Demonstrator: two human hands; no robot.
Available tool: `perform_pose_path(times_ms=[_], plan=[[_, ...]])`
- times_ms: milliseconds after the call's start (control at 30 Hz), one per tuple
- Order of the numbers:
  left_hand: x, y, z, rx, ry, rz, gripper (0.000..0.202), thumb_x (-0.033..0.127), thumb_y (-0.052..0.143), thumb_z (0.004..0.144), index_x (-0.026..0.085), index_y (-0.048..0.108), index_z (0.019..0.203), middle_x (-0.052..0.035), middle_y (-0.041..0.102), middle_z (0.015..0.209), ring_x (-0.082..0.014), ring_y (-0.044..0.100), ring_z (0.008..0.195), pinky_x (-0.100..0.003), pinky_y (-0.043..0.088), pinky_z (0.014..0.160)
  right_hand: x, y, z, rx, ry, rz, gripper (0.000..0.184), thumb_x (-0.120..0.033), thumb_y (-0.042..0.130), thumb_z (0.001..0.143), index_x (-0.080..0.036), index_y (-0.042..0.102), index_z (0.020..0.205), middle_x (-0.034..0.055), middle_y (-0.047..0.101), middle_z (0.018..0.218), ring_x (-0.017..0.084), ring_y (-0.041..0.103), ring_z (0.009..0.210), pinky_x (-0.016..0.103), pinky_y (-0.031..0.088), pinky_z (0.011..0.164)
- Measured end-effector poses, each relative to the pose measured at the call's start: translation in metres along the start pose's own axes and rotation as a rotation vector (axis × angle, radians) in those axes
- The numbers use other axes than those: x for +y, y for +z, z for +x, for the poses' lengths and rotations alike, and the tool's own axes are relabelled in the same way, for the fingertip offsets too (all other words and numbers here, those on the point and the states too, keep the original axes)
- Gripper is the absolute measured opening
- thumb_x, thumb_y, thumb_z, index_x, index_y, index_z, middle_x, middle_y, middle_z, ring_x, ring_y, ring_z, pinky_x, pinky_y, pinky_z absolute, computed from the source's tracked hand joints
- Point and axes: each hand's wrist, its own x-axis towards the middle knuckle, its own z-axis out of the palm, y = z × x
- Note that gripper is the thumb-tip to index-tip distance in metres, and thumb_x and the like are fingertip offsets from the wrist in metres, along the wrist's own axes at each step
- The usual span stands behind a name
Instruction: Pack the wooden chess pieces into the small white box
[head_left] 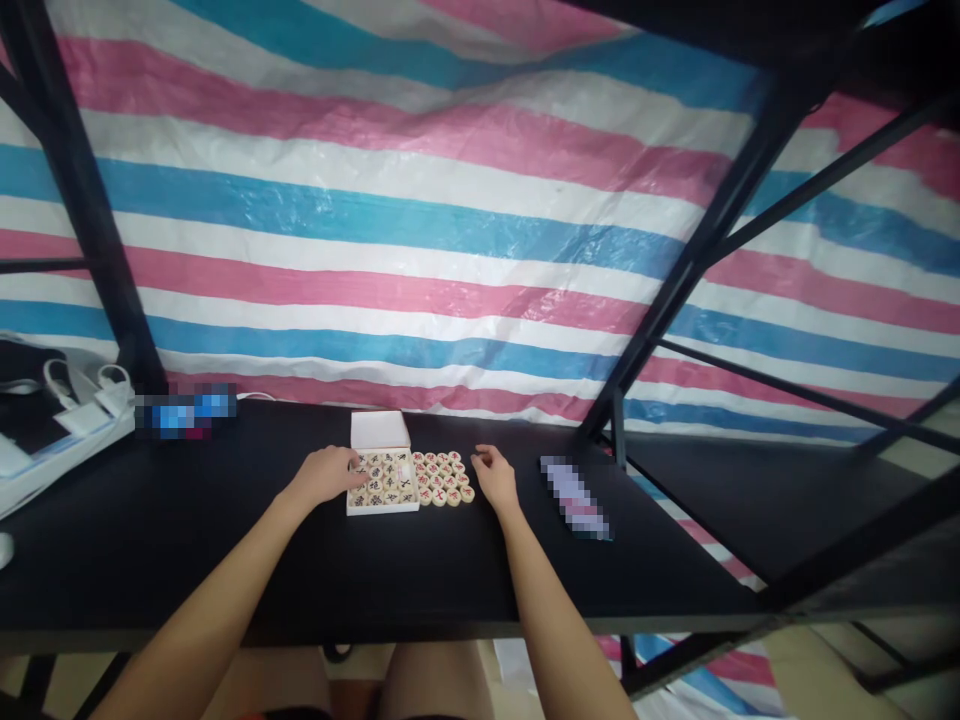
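Piece handling in progress: left hand [326, 475] touches boxed pieces [388, 480], grip state undeterminable; right hand [495, 478], grip loosely spread, adjoins loose pieces [444, 478], which would require a fine pinch.

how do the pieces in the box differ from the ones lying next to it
The boxed pieces sit inside the white box; the loose pieces lie straight on the black table. The boxed pieces show mostly dark marks, the loose pieces red ones. The left hand touches the boxed pieces; the right hand rests beside the loose pieces. Both are pale round discs lying flat in rows.
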Motion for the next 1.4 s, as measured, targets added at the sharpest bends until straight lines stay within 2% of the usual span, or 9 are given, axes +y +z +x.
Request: perform_pose_path(times_ms=[167,300,400,500,733,900,1133,1233,1400], plan=[[-0.016,-0.006,0.002,0.077,0.000,-0.084,0.033,0.051,0.053,0.076,0.025,0.067,0.091,-0.0005,0.067,0.073,-0.0198,0.062,0.067,-0.024,0.036,0.055,-0.001,-0.001,-0.001,-0.006,-0.006,-0.014,0.033,-0.036,0.046,0.074,-0.019,0.063,0.096,0.0028,0.066,0.074,0.020,0.063,0.073,0.031,0.045,0.071],[-0.046,-0.010,0.002,0.184,-0.126,-0.107,0.030,0.045,0.049,0.078,0.022,0.065,0.088,-0.0042,0.064,0.084,-0.0206,0.060,0.075,-0.025,0.037,0.060,0.001,-0.001,-0.001,-0.018,-0.003,-0.026,0.033,-0.036,0.046,0.074,-0.019,0.062,0.097,0.0028,0.066,0.076,0.021,0.063,0.075,0.031,0.045,0.073],[-0.065,-0.009,0.002,0.158,-0.178,-0.126,0.027,0.041,0.051,0.075,0.020,0.065,0.083,-0.0072,0.063,0.088,-0.0224,0.061,0.078,-0.026,0.039,0.062,0.002,0.000,-0.001,-0.027,0.002,-0.031,0.032,-0.035,0.047,0.074,-0.019,0.062,0.097,0.0027,0.066,0.076,0.021,0.063,0.076,0.030,0.044,0.072],[-0.072,-0.006,0.003,0.109,-0.172,-0.174,0.025,0.040,0.054,0.073,0.021,0.066,0.081,-0.0061,0.065,0.086,-0.0224,0.062,0.078,-0.026,0.041,0.064,0.004,0.001,0.000,-0.028,0.005,-0.034,0.030,-0.034,0.048,0.073,-0.020,0.063,0.096,0.0018,0.066,0.076,0.020,0.062,0.076,0.029,0.044,0.073],[-0.076,-0.005,0.006,0.002,-0.090,-0.333,0.030,0.044,0.059,0.067,0.020,0.069,0.081,-0.0033,0.069,0.078,-0.0215,0.064,0.075,-0.026,0.043,0.067,0.005,0.002,0.001,-0.044,-0.005,-0.035,0.029,-0.032,0.048,0.074,-0.021,0.063,0.095,0.0009,0.066,0.075,0.018,0.063,0.074,0.027,0.044,0.070],[-0.079,-0.007,0.003,-0.086,-0.048,-0.435,0.033,0.047,0.066,0.062,0.018,0.066,0.077,-0.0009,0.067,0.068,-0.0202,0.063,0.068,-0.024,0.043,0.059,0.005,0.002,0.001,-0.055,-0.013,-0.031,0.028,-0.031,0.049,0.074,-0.021,0.063,0.095,0.0010,0.067,0.075,0.018,0.063,0.075,0.027,0.044,0.071],[-0.067,-0.006,0.003,-0.138,-0.016,-0.503,0.030,0.046,0.070,0.058,0.017,0.065,0.065,0.0014,0.065,0.060,-0.0189,0.060,0.063,-0.023,0.040,0.055,0.007,0.002,0.001,-0.074,-0.008,-0.042,0.028,-0.030,0.048,0.075,-0.021,0.063,0.097,0.0014,0.067,0.078,0.019,0.063,0.079,0.028,0.044,0.073],[-0.060,-0.010,0.002,-0.160,0.005,-0.517,0.030,0.046,0.070,0.059,0.017,0.072,0.067,-0.0003,0.069,0.064,-0.0209,0.061,0.069,-0.024,0.041,0.060,0.006,0.002,0.001,-0.079,-0.007,-0.044,0.028,-0.031,0.048,0.075,-0.021,0.062,0.097,0.0016,0.067,0.079,0.019,0.063,0.079,0.028,0.044,0.073],[-0.055,-0.017,-0.001,-0.225,0.026,-0.558,0.031,0.042,0.068,0.064,0.019,0.076,0.083,-0.0028,0.075,0.079,-0.0235,0.064,0.078,-0.025,0.043,0.068,0.007,0.002,0.001,-0.082,-0.011,-0.042,0.028,-0.031,0.049,0.075,-0.021,0.063,0.096,0.0015,0.068,0.079,0.019,0.063,0.078,0.028,0.044,0.073]])
